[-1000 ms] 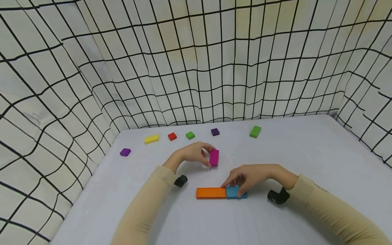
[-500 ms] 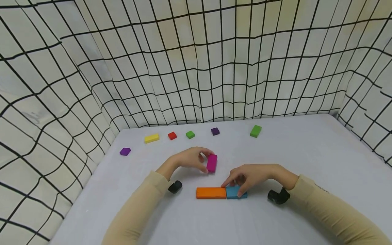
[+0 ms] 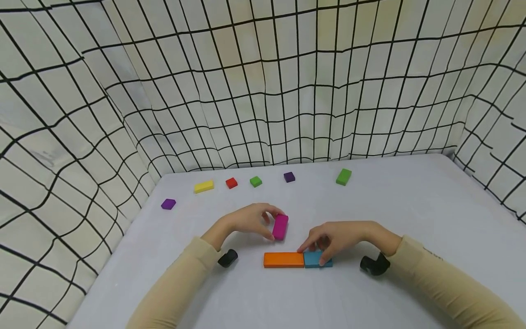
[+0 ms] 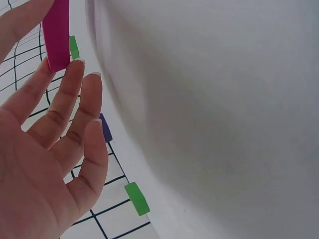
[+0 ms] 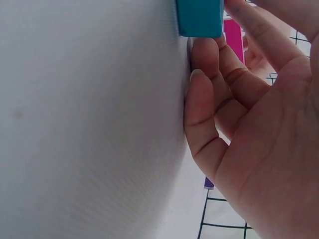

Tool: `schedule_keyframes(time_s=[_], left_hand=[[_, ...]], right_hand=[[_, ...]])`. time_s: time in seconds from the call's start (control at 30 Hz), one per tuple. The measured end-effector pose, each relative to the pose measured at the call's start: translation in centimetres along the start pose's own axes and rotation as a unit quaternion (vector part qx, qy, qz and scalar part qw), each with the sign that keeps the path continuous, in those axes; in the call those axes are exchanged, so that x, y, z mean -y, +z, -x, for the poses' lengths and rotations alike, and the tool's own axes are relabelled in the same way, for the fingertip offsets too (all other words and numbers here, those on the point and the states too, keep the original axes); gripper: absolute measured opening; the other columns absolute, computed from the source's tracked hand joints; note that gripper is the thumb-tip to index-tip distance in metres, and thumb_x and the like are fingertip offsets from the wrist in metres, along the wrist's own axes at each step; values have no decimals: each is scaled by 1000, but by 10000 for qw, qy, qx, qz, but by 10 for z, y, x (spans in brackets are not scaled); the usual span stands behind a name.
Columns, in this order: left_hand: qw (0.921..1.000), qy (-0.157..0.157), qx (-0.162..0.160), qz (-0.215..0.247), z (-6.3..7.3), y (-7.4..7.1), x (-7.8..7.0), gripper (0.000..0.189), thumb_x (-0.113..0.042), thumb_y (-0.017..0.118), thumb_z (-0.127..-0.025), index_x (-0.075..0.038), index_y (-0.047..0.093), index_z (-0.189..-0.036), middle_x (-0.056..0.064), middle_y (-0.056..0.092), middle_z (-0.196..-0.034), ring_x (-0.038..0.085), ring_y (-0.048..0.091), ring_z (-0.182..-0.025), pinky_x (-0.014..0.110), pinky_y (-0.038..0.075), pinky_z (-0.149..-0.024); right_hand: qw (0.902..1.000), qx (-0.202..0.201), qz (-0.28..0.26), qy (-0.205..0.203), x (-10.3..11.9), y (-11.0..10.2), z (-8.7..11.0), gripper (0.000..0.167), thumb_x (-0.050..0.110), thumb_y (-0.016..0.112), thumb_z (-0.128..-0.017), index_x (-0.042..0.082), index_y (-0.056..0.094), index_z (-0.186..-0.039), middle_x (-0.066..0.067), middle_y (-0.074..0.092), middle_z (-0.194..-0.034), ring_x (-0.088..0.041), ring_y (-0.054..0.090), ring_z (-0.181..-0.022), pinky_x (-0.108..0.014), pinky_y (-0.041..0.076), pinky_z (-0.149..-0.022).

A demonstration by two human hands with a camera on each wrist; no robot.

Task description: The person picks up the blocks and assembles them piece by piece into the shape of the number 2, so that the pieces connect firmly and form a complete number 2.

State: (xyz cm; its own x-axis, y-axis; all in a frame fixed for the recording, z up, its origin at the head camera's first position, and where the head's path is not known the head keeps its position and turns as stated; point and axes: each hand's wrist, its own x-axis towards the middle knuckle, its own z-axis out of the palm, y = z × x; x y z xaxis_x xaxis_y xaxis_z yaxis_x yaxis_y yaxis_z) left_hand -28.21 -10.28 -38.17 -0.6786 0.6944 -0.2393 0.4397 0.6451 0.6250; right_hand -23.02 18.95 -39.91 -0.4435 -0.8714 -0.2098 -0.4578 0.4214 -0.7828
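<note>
A white surface [image 3: 390,201] stretches toward a pale backdrop hung with black netting [image 3: 328,50]. Near its middle, a person's left hand [image 3: 246,219] pinches a magenta block [image 3: 281,227] between thumb and fingertips; the left wrist view shows the other fingers loosely bent. Whether the block touches the surface is hard to tell. Closer to the viewer, the right hand [image 3: 345,234] grips a blue block [image 3: 312,259] between thumb and fingers. This block lies end to end with a longer orange block [image 3: 283,260] on its left, the two touching. Along the far side, from left to right, sit purple [image 3: 168,204], yellow [image 3: 203,186], red [image 3: 231,183], green, dark purple and green blocks, spaced apart.
</note>
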Motion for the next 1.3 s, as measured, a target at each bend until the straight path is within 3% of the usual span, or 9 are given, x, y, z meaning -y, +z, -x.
schedule_keyframes(time_s=[0.2, 0.4, 0.67, 1.0, 1.13, 1.3], left_hand=[[9998, -96, 141, -86, 2, 3, -4, 63, -18, 88, -81, -20, 64, -139, -2, 61, -121, 20, 55, -111, 33, 53, -85], [9996, -35, 173, -221, 2, 3, -4, 61, -16, 88, -80, -20, 65, -137, -1, 62, -119, 20, 56, -110, 33, 53, -85], [9987, 100, 212, -449, 0, 3, -6, 60, -16, 89, -80, -18, 66, -136, -4, 61, -117, 19, 55, -108, 31, 52, -85], [9983, -271, 431, -268, 1, -3, -3, 68, -19, 88, -81, -23, 61, -143, -2, 60, -123, 21, 53, -116, 34, 54, -88], [9989, -272, 372, -128, 3, -5, 0, 56, -22, 83, -87, -19, 63, -140, -1, 61, -121, 20, 54, -113, 32, 52, -89], [9990, -171, 296, -278, 2, 0, -2, 48, -21, 81, -89, -17, 66, -134, 0, 60, -117, 19, 54, -107, 30, 51, -86]], right_hand=[[10000, 9, -48, 4, 0, 0, 0, 42, 15, 77, -92, 15, 70, -134, 9, 62, -105, -8, 54, -88, -23, 47, -77], [9999, 41, -77, -54, 1, -1, 1, 42, 14, 76, -93, 12, 69, -134, 8, 62, -106, -9, 54, -89, -24, 48, -78], [9999, -62, 68, 121, 1, 0, 0, 43, 15, 78, -92, 18, 70, -134, 11, 62, -105, -10, 55, -90, -24, 49, -79], [9997, -74, 70, 200, 2, 0, 0, 44, 14, 79, -91, 18, 70, -134, 10, 62, -105, -10, 55, -91, -25, 49, -81], [9996, -101, 66, 252, 2, 1, -1, 44, 15, 79, -91, 19, 70, -134, 10, 62, -105, -10, 56, -91, -25, 50, -81], [9996, -87, 75, 248, 1, 1, 0, 44, 15, 79, -91, 19, 70, -133, 10, 62, -105, -10, 56, -91, -25, 49, -82]])
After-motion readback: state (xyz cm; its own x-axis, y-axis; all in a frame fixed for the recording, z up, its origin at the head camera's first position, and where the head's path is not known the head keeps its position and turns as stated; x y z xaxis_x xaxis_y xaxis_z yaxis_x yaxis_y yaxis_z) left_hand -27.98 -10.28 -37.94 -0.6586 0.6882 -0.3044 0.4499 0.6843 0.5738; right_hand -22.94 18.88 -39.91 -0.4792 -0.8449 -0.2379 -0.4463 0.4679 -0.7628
